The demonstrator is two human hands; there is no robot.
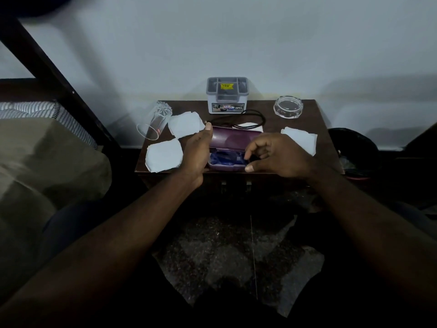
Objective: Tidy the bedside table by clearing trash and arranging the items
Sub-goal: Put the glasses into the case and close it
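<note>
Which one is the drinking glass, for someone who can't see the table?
Start at the dark wooden bedside table against the wall and go to its back left corner, nearest the bed. The drinking glass lies there on its side. It is tall and clear; its neighbours are flat white papers.

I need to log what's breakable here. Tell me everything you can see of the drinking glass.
The drinking glass is clear, with a cut star-like pattern in its thick base. It looks empty. It lies tipped on its side at the bedside table's back left corner, its open mouth overhanging the left edge and its base pointing toward the wall. A white paper piece lies just right of it. Neither hand touches it.
</note>
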